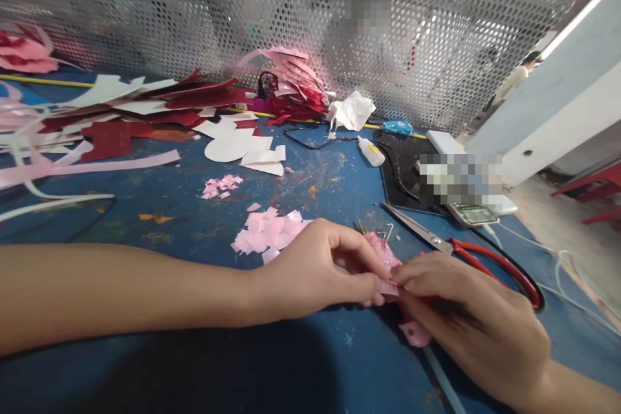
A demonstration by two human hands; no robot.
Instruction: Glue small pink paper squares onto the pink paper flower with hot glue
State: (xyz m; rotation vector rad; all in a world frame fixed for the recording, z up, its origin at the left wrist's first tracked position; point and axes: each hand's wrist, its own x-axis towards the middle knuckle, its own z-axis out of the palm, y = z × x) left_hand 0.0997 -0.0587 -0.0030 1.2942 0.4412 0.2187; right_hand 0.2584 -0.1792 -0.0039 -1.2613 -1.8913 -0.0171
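Note:
My left hand (320,272) reaches in with thumb and fingers pinched on a small pink piece (389,288) of thin, shiny material. At the right edge of that piece, my right hand (478,317) has its fingertips closed, also pinching it. Partly hidden under both hands lies a pink object (381,249) with bent metal wire at its far end; a rounded pink end (416,334) with a dark dot shows below the right hand. Cut pink squares (266,229) are heaped beyond my left wrist. Red-handled scissors (439,242) lie half open beyond my right hand.
Smaller pink scraps (222,186) sit farther back. Red and white offcuts (111,139) and pink ribbon (145,162) cover the left. A glue bottle (371,151), crumpled tissue (352,110) and phone (471,214) stand toward the back right. Perforated metal mesh (291,19) closes the rear.

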